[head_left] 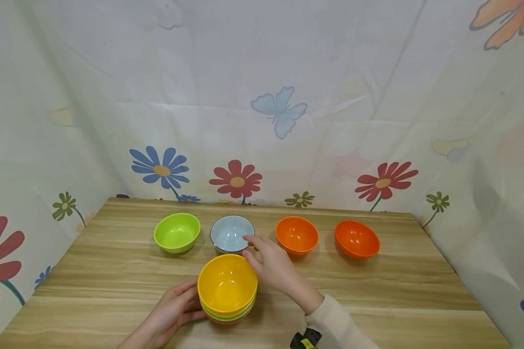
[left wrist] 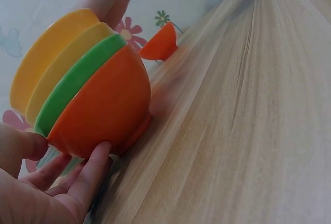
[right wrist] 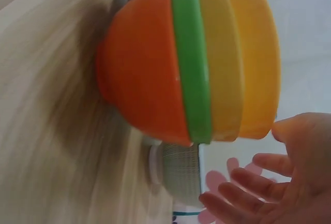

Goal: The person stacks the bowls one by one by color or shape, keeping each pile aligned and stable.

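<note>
A stack of nested bowls [head_left: 227,286] stands on the table in front of me: two yellow on top, then a green one, with an orange bowl [left wrist: 111,100] lowest. At the stack's left side is my left hand [head_left: 174,310], its fingertips against the orange bowl and its thumb by the rims. My right hand [head_left: 272,264] is at the stack's upper right, fingers spread and extended, the thumb tip right at the top yellow bowl's [right wrist: 256,58] rim. In the head view those fingers overlap the edge of a grey-blue bowl [head_left: 231,232] behind the stack.
A lime green bowl [head_left: 177,233] sits left of the grey-blue one. To the right are two orange bowls, one nearer the middle [head_left: 297,235] and one farther right [head_left: 357,239]. A flower-printed curtain [head_left: 279,145] encloses the wooden table [head_left: 113,271] at the back and sides.
</note>
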Motion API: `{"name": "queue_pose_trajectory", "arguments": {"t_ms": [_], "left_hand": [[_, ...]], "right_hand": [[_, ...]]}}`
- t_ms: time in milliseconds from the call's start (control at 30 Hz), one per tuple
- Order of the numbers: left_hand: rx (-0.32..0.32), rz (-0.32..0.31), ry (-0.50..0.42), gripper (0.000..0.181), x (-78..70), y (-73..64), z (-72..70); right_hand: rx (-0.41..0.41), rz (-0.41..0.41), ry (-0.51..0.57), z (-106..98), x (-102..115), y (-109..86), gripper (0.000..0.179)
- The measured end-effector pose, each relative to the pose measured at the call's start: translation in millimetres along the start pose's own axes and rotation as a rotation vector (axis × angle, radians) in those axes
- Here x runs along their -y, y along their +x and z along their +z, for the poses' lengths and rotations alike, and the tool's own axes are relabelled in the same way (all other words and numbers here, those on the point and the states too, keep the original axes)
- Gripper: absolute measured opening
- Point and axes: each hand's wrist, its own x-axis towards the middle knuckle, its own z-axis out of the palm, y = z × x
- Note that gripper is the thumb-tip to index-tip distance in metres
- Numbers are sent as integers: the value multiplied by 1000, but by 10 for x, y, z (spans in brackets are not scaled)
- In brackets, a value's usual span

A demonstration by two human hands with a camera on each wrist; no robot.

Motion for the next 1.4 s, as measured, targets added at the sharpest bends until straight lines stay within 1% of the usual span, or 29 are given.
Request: {"name": "queue_pose_trajectory", "arguments": {"t_ms": [200,333,467,567,767,867,1000,1133,1233,1400], "left_hand": [[-2,-3,-1,64,4,0,1],[-2,0,-4,64,8,-6,-6],[4,9,-4,63,8,-10,-7],[9,13,-2,62,9,-10,-6],[6,13,-3,63,11,-10,-8],[8,12,-5,63,9,-10,-7],[8,11,-5,64,8,-3,1],[10,11,-4,63,10,1,4],[13,11,-6,62,11,1,1],[11,13,-9,62,17,-1,-8]], "right_hand": [[-12,21,70,22,-104,-67,36],[-3,30,88,50,-175,-107,35],[7,31,111,77,-244,-142,40],[17,32,156,93,-279,-164,43],[26,55,259,151,-326,-205,43],[41,89,329,181,-336,-223,43],[90,172,447,210,-322,-239,44],[137,250,615,231,-291,-257,48],[158,286,735,255,-278,-276,50],[183,296,774,287,-275,-315,52]]}}
